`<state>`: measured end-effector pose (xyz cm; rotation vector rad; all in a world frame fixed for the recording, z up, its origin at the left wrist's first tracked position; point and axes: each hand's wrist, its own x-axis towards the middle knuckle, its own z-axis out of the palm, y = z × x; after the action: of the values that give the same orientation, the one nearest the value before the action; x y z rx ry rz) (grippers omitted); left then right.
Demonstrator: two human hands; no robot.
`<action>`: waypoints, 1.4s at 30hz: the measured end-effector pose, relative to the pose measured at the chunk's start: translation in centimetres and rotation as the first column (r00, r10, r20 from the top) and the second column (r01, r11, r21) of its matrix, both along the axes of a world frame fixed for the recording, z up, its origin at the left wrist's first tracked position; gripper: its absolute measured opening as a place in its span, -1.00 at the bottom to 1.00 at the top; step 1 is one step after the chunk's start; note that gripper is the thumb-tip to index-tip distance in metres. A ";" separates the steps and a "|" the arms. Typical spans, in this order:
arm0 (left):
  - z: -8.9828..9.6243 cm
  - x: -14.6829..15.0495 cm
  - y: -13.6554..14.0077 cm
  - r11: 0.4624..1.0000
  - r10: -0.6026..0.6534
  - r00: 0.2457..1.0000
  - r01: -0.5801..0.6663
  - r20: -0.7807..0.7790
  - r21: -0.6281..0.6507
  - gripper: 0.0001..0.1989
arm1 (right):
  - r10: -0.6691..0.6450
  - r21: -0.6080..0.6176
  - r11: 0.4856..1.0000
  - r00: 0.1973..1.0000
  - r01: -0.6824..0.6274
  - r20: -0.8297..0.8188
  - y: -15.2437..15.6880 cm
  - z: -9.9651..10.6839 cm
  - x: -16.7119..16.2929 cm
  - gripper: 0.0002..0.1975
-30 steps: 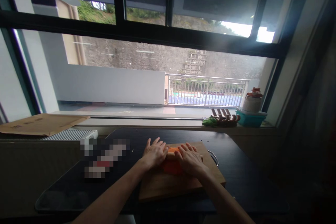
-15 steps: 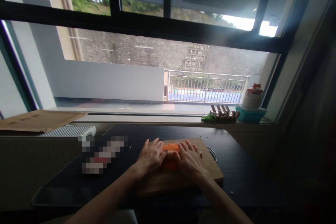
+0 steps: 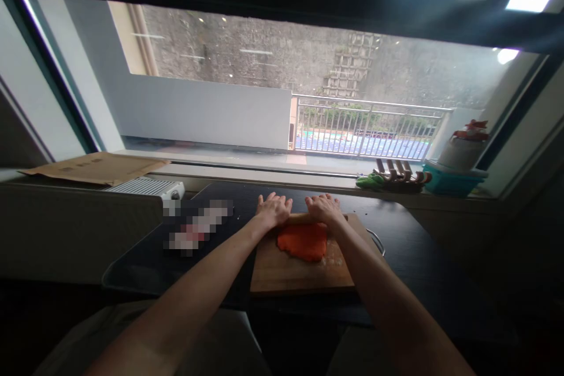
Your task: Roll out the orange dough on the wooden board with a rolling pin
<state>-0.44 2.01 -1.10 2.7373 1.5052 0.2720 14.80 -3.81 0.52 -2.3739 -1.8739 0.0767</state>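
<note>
An orange sheet of dough [image 3: 302, 242] lies flattened on a wooden board [image 3: 286, 282], its edge uneven. Across its far edge rests a wooden rolling pin [image 3: 299, 219], partly covered by my hands. My left hand [image 3: 274, 209] presses on the pin's left part, palm down with fingers stretched forward. On the right part, my right hand [image 3: 325, 208] lies the same way, fingers extended over the pin. Both hands touch the pin from above rather than wrapping round it. Pale powder or residue [image 3: 333, 257] marks the board right of the dough.
The board sits on a dark table [image 3: 423, 282], a metal handle [image 3: 376, 242] at its right side. A pixelated item [image 3: 200, 228] lies on the left. Beyond are a radiator [image 3: 147, 188], a brown envelope [image 3: 97, 169], a teal box [image 3: 453, 179] and a green object [image 3: 370, 181] by the window.
Both hands have pushed the rolling pin away from me, to the far part of the board. More of the orange dough now shows on the near side. The view has tilted down.
</note>
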 end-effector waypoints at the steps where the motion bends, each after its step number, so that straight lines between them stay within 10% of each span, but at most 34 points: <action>1: 0.0 0.2 0.5 1.000 0.021 1.000 -0.021 0.002 0.004 -0.62 | -0.017 0.002 1.000 1.000 0.017 -0.002 0.6 0.0 0.1 -0.46; 15: -0.7 -3.9 -7.2 0.974 -0.224 0.975 0.224 -0.001 0.019 -0.38 | 0.108 0.250 0.960 0.990 -0.129 0.095 -7.8 -4.2 -1.1 -0.53; 25: 0.2 -1.6 -2.0 0.978 -0.197 0.978 0.192 -0.061 -0.080 -0.36 | 0.036 0.093 0.995 0.997 -0.042 0.067 -1.7 -0.9 -0.7 -0.51; 37: 0.3 -1.0 -1.3 0.947 -0.251 0.967 0.237 -0.041 -0.216 -0.36 | 0.257 0.005 0.964 0.941 -0.265 0.221 -0.4 -2.3 2.6 -0.47; 42: 0.6 -0.5 -1.0 0.931 -0.241 0.969 0.218 -0.045 -0.291 -0.38 | 0.341 -0.008 0.938 0.914 -0.348 0.222 0.5 -2.0 3.7 -0.16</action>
<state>-0.94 1.00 -0.50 2.6790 1.1161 -0.0552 18.48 -3.27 -1.49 -2.0755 -2.3596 -0.1933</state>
